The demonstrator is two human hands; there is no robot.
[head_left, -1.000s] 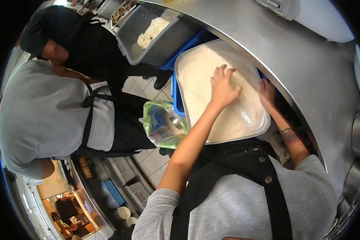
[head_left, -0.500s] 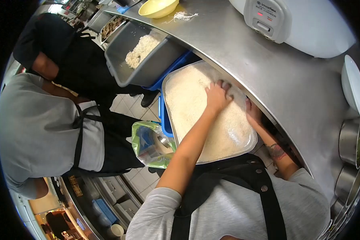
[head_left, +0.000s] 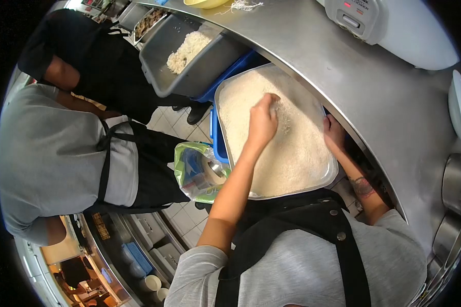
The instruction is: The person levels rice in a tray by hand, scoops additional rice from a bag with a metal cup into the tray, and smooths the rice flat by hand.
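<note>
A person's 2 bare hands work at 1 wide tray (head_left: 329, 180) of pale, rice-like grain (head_left: 287, 163); the left hand (head_left: 263, 120) is over the middle of the grain, its fingers curled inward, though whether any grain is inside them cannot be told; the right hand (head_left: 334, 134) is at the tray's right side, fingers partly hidden by the rim, so its grip cannot be told either; the handling of the grain looks under way, not finished: grain already covers the tray, yet the surface just right of the left hand is rough; how much work is left is unclear; nearer the body than the left hand, 1 open green bag (head_left: 183, 176) holds 1 metal scoop (head_left: 216, 168).
</note>
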